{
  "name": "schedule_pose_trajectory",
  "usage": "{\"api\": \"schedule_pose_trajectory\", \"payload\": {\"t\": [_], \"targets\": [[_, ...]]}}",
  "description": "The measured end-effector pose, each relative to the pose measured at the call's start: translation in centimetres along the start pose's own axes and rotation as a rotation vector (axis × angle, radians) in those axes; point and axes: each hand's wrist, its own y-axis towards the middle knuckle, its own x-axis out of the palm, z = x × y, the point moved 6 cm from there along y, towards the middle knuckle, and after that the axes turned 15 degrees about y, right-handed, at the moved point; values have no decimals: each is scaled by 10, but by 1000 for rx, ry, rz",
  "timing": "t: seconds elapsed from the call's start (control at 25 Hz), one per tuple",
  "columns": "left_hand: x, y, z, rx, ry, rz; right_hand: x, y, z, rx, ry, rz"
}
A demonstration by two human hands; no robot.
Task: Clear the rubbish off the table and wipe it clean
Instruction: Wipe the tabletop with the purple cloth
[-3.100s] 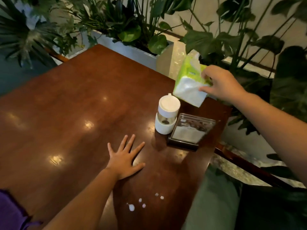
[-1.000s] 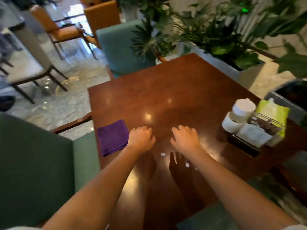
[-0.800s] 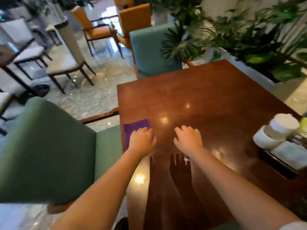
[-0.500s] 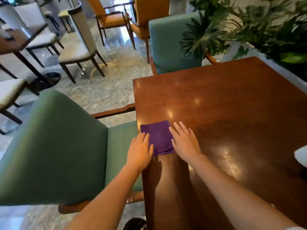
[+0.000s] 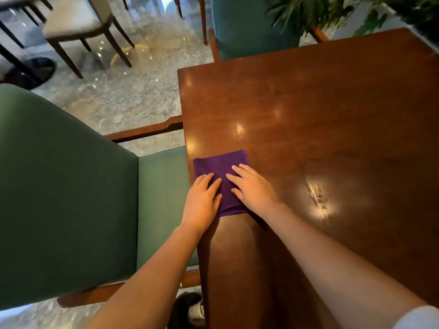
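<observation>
I see the cloth (image 5: pixel 221 167) folded flat at the table (image 5: pixel 320 115) left edge, next to the green chair (image 5: pixel 71 186). Left hand (image 5: pixel 202 200) and right hand (image 5: pixel 251 188) both lie palm-down on it, fingers loosely spread, gripping nothing.

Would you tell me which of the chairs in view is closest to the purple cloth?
The green chair at the table's left edge, beside the purple cloth; the teal chair and pale chair stand farther off.

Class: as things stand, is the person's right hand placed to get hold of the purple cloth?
Probably yes: the right hand already lies flat on the purple cloth, beside the left hand, with nothing between.
</observation>
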Motion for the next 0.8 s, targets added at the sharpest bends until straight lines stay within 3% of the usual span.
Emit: {"api": "schedule_pose_trajectory", "payload": {"t": [0.2, 0.4, 0.8], "targets": [[-12, 4, 1, -14, -112, 27, -7, -5, -8, 7, 63, 96], [-28, 2, 33, 85, -100, 47, -22, -31, 3, 80, 117, 112], [-82, -23, 227, 501, -272, 115, -155, -221, 53, 223, 65, 544]]}}
